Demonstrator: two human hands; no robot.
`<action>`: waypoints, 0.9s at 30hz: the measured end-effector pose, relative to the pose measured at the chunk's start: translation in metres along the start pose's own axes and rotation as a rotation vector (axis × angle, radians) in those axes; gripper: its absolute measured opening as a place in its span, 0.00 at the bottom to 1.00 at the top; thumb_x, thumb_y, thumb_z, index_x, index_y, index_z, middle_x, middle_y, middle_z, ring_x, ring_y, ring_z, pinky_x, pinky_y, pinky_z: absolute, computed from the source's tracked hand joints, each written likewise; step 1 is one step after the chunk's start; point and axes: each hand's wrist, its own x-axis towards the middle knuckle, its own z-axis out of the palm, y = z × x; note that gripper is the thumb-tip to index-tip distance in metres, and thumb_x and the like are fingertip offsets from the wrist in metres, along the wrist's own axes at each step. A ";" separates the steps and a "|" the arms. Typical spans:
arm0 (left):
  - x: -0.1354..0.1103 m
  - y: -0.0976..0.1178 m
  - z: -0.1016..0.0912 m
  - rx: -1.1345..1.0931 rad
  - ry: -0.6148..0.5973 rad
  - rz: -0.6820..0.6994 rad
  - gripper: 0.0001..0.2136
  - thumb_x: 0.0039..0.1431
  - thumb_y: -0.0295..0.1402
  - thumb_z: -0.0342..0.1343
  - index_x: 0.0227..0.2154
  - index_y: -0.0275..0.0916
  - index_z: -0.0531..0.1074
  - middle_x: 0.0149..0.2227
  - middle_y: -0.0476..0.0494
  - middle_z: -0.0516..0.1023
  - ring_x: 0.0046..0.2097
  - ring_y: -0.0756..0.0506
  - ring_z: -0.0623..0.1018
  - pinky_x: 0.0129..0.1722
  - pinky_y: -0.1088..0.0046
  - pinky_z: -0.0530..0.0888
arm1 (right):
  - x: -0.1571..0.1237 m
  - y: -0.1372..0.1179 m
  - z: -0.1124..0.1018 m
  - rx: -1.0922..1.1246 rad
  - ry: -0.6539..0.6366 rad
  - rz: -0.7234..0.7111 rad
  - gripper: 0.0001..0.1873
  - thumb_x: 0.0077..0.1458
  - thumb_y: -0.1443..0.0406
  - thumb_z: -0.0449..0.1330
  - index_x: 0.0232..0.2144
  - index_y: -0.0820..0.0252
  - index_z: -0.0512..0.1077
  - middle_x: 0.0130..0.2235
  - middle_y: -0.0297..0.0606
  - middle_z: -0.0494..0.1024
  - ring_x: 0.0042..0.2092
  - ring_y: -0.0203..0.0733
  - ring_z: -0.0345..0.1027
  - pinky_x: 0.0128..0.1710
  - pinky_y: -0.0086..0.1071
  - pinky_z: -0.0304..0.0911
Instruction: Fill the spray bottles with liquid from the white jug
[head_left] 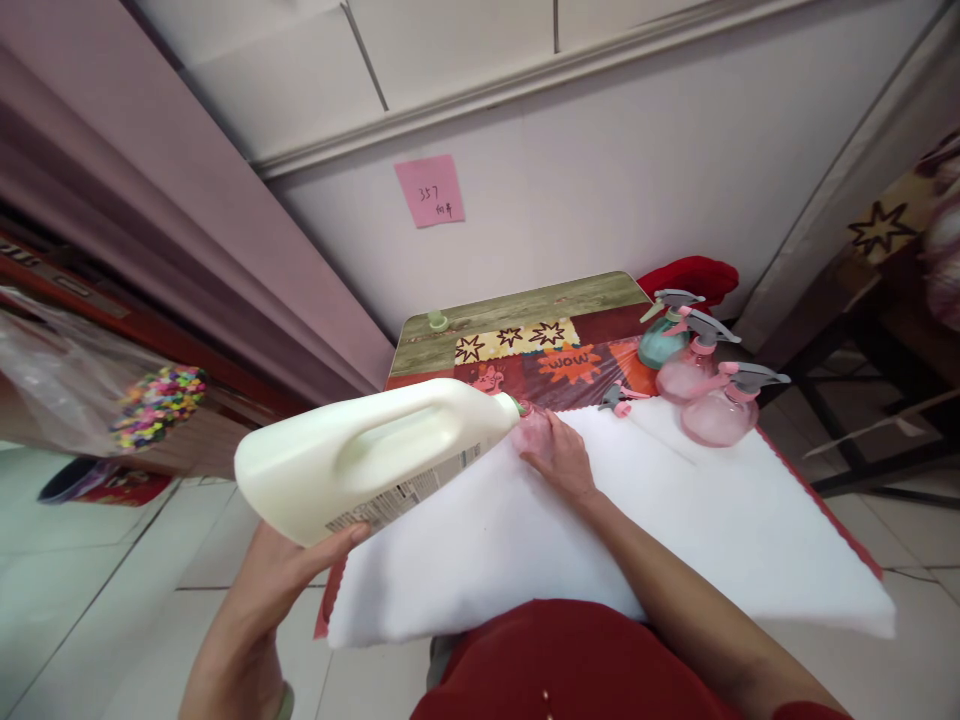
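My left hand (300, 565) supports a large cream-white detergent jug (375, 450) from below, its thumb along the printed side. The jug is tipped almost level, and its mouth meets the top of a small pink spray bottle (531, 432). Fingers of my right hand (564, 458) wrap round that bottle on the white cloth (480, 560). Whether liquid is flowing cannot be seen. A detached spray head (619, 397) with a thin tube lies to the right of my right hand. A green cap (437, 321) rests at the table's back left.
Two pink spray bottles (720, 415) and a teal one (661, 342) stand at the table's right side, their spray heads on. Behind them is a red stool (694, 275). A pink note (430, 191) is stuck on the wall. At left hangs a bag of colourful bits (159, 408).
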 end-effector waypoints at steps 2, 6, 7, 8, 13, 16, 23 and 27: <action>0.000 0.002 0.000 -0.002 0.001 0.002 0.37 0.49 0.44 0.74 0.63 0.39 0.74 0.55 0.39 0.85 0.59 0.30 0.80 0.60 0.58 0.77 | 0.000 0.000 0.000 0.000 -0.002 -0.002 0.48 0.58 0.46 0.65 0.71 0.59 0.55 0.66 0.54 0.72 0.64 0.63 0.68 0.65 0.58 0.62; 0.002 0.001 0.000 -0.007 -0.002 0.007 0.38 0.50 0.43 0.74 0.63 0.39 0.73 0.55 0.39 0.85 0.58 0.31 0.81 0.58 0.60 0.79 | 0.000 -0.001 0.000 -0.015 0.000 -0.004 0.48 0.58 0.46 0.65 0.71 0.59 0.55 0.66 0.55 0.72 0.64 0.62 0.69 0.64 0.58 0.63; 0.002 0.001 0.000 -0.011 -0.008 0.007 0.37 0.50 0.43 0.74 0.63 0.39 0.73 0.55 0.39 0.85 0.58 0.31 0.81 0.58 0.60 0.79 | 0.000 0.000 0.000 -0.017 0.001 -0.005 0.48 0.58 0.46 0.65 0.71 0.60 0.55 0.66 0.55 0.72 0.64 0.62 0.69 0.64 0.58 0.63; 0.002 0.000 0.000 -0.016 -0.012 0.008 0.37 0.50 0.43 0.74 0.63 0.39 0.73 0.55 0.39 0.85 0.58 0.31 0.81 0.59 0.61 0.78 | 0.000 0.000 0.000 -0.017 0.002 -0.008 0.48 0.58 0.46 0.65 0.71 0.60 0.55 0.66 0.55 0.72 0.64 0.63 0.69 0.64 0.58 0.63; 0.001 0.000 -0.001 -0.027 -0.018 0.025 0.37 0.51 0.42 0.74 0.64 0.41 0.72 0.59 0.40 0.82 0.60 0.32 0.80 0.60 0.63 0.77 | 0.000 0.002 0.001 -0.007 0.018 -0.022 0.48 0.58 0.45 0.65 0.71 0.59 0.55 0.66 0.55 0.72 0.64 0.63 0.69 0.65 0.58 0.63; 0.000 0.001 -0.001 -0.023 -0.017 0.022 0.38 0.52 0.42 0.74 0.66 0.41 0.71 0.60 0.39 0.81 0.60 0.32 0.79 0.60 0.62 0.77 | 0.000 0.002 0.002 -0.010 0.017 -0.019 0.49 0.58 0.44 0.65 0.71 0.61 0.56 0.66 0.55 0.72 0.64 0.64 0.69 0.65 0.58 0.63; 0.003 0.002 0.000 -0.020 0.004 -0.001 0.36 0.50 0.43 0.75 0.62 0.41 0.75 0.63 0.37 0.79 0.62 0.30 0.77 0.61 0.59 0.76 | -0.001 0.002 0.002 -0.020 0.005 -0.017 0.49 0.58 0.44 0.64 0.72 0.59 0.55 0.66 0.54 0.72 0.64 0.63 0.69 0.65 0.58 0.63; 0.002 0.002 -0.001 -0.016 -0.002 -0.001 0.34 0.50 0.43 0.74 0.60 0.39 0.76 0.62 0.36 0.80 0.61 0.30 0.78 0.60 0.59 0.77 | 0.000 0.002 0.001 -0.001 -0.004 -0.002 0.49 0.58 0.43 0.64 0.71 0.60 0.55 0.67 0.54 0.71 0.64 0.64 0.68 0.65 0.59 0.62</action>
